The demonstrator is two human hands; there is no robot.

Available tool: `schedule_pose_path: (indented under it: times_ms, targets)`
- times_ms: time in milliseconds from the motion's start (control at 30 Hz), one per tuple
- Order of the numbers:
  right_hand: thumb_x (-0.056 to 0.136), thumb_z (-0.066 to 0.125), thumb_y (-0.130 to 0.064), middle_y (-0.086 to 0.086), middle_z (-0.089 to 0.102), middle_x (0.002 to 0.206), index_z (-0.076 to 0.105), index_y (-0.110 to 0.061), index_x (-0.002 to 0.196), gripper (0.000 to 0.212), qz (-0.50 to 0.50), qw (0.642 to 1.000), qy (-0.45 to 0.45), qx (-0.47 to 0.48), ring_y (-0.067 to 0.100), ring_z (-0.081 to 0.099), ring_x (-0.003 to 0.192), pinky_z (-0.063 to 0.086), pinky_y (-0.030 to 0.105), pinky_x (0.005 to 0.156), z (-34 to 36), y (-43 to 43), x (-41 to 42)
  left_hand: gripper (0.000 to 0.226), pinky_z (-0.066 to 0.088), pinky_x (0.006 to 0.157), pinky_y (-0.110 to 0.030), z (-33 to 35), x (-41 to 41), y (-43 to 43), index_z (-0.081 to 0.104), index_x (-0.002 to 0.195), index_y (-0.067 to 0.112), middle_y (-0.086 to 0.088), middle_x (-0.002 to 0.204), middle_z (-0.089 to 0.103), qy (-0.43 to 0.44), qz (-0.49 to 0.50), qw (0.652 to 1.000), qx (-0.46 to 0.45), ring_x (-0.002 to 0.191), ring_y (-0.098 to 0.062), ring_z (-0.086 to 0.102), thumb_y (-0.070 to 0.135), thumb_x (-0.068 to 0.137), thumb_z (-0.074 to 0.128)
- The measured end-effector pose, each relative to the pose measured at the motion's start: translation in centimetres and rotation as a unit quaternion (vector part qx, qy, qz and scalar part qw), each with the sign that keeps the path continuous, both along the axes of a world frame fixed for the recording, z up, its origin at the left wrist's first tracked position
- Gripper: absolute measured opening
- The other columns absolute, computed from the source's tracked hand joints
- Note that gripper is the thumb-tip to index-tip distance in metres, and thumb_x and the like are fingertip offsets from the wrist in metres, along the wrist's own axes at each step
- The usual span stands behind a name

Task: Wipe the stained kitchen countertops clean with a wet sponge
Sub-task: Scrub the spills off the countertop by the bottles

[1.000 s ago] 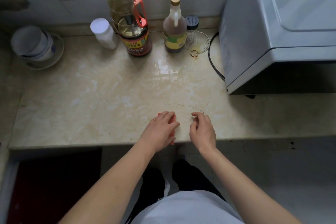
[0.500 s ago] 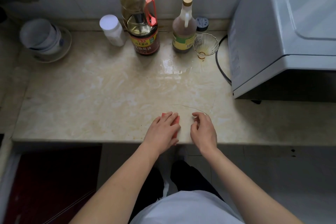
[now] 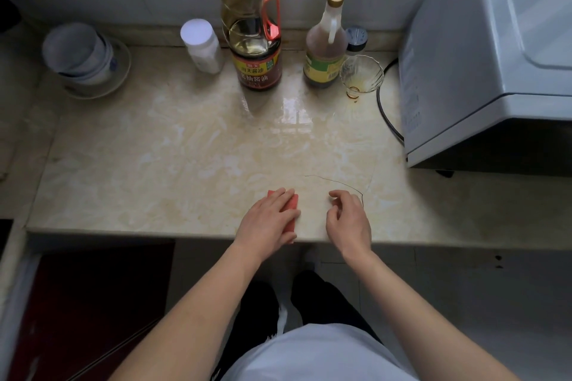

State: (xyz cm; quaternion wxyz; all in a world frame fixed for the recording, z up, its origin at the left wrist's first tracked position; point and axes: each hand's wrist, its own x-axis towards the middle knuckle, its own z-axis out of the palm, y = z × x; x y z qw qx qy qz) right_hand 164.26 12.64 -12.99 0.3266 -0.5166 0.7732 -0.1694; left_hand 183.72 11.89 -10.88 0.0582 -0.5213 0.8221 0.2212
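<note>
So the desk (image 3: 130, 164) was this beige marbled slab with yellowish streaks all over it and a wet shiny patch toward the back, just in front of the bottles. Off to the right sat a big white appliance (image 3: 483, 49), looked like a microwave, with a black cable (image 3: 385, 114) curling out along its left side. Against the back wall I had a tall soy sauce bottle (image 3: 252, 31) with a red handle, mostly empty, and to its right a smaller bottle (image 3: 325, 49) of brownish liquid with a tan cap. Far left there was a stack of white bowls (image 3: 80, 52) sitting on a plate. Left of the soy sauce stood a little white jar (image 3: 201, 46), and right of the smaller bottle was a small glass cup (image 3: 360, 74) with a brown ring of residue under its foot, plus a dark-lidded shaker (image 3: 356, 39) tucked behind it. My left hand (image 3: 267, 219) lay flat and spread, palm down, pressing the red sponge (image 3: 291, 210) onto the desk right at the front edge, with only the sponge's corners and right side peeking out past my fingers. My right hand (image 3: 348, 219) was just beside it, loosely curled with nothing in it, fingertips near the desk. A thin dark hair-like strand (image 3: 340, 181) curved on the surface just past that hand.
</note>
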Motion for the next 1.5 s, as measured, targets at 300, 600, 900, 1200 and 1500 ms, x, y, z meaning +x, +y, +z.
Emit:
schedule_pose_path:
  times_ms: [300,600,900,1200,1500]
  targets:
    - [0.091,0.055,-0.011,0.001,0.058,0.123,0.063,-0.02,0.125,0.036,0.08,0.994,0.065,-0.045,0.023,0.052,0.114,0.052,0.036,0.083,-0.3,0.2,2.1,0.057,0.026,0.119,-0.037,-0.2,2.6,0.4,0.053,0.138,0.034,0.004,0.163,0.02,0.001,0.021,1.0,-0.009,0.151,-0.017,0.015,0.048,0.085,0.068]
    - [0.089,0.067,-0.03,0.004,0.041,0.153,0.053,-0.027,0.141,0.054,0.158,0.971,0.181,-0.011,0.028,0.034,0.138,0.042,0.046,0.106,-0.5,0.5,4.0,0.058,0.03,0.118,-0.041,-0.6,5.0,0.6,0.053,0.138,0.034,0.004,0.163,0.022,0.01,0.036,0.999,-0.01,0.15,-0.017,0.016,0.048,0.084,0.069]
    - [0.088,0.065,-0.025,0.005,0.04,0.153,0.055,-0.024,0.137,0.05,0.118,0.975,0.189,0.001,0.031,0.033,0.138,0.037,0.048,0.107,-0.5,0.2,5.3,0.056,0.027,0.119,-0.039,-0.5,7.3,0.6,0.052,0.137,0.036,0.006,0.163,0.02,0.016,0.054,0.998,-0.008,0.15,-0.014,0.015,0.049,0.085,0.068]
    - [0.086,0.064,-0.018,0.007,0.042,0.152,0.057,-0.021,0.132,0.047,0.077,0.979,0.188,0.002,0.032,0.034,0.138,0.036,0.05,0.109,-0.3,0.1,6.5,0.055,0.032,0.117,-0.039,-0.5,10.0,1.0,0.056,0.134,0.034,0.006,0.161,0.025,0.024,0.066,0.997,-0.022,0.15,-0.014,0.018,0.048,0.083,0.071]
    - [0.084,0.064,-0.012,0.008,0.042,0.152,0.058,-0.018,0.132,0.049,0.052,0.979,0.196,0.002,0.033,0.033,0.139,0.035,0.05,0.111,-0.4,0.0,7.4,0.056,0.028,0.118,-0.038,-0.5,11.7,1.1,0.052,0.137,0.036,0.007,0.162,0.021,0.016,0.071,0.997,-0.014,0.15,-0.013,0.014,0.05,0.085,0.068]
